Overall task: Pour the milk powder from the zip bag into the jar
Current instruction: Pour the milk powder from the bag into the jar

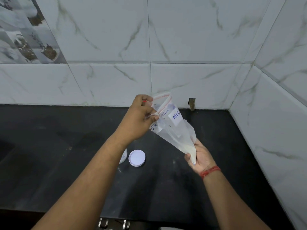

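Note:
I hold a clear zip bag (174, 128) in the air above the black counter, its red-striped zip mouth up and open. A white label on it reads "MIL". White milk powder has gathered in its lowest corner. My left hand (140, 118) pinches the zip edge at the top left of the bag. My right hand (200, 156) grips the bag's bottom corner with the powder. The jar (123, 156) stands on the counter below, mostly hidden behind my left forearm; only a white side with writing shows. Its white round lid (137, 158) lies flat beside it on the right.
The black counter (166, 188) runs to marble-tiled walls at the back and on the right. A small notch (191, 103) sits at the foot of the back wall. Metal hooks (114, 224) show at the counter's front edge.

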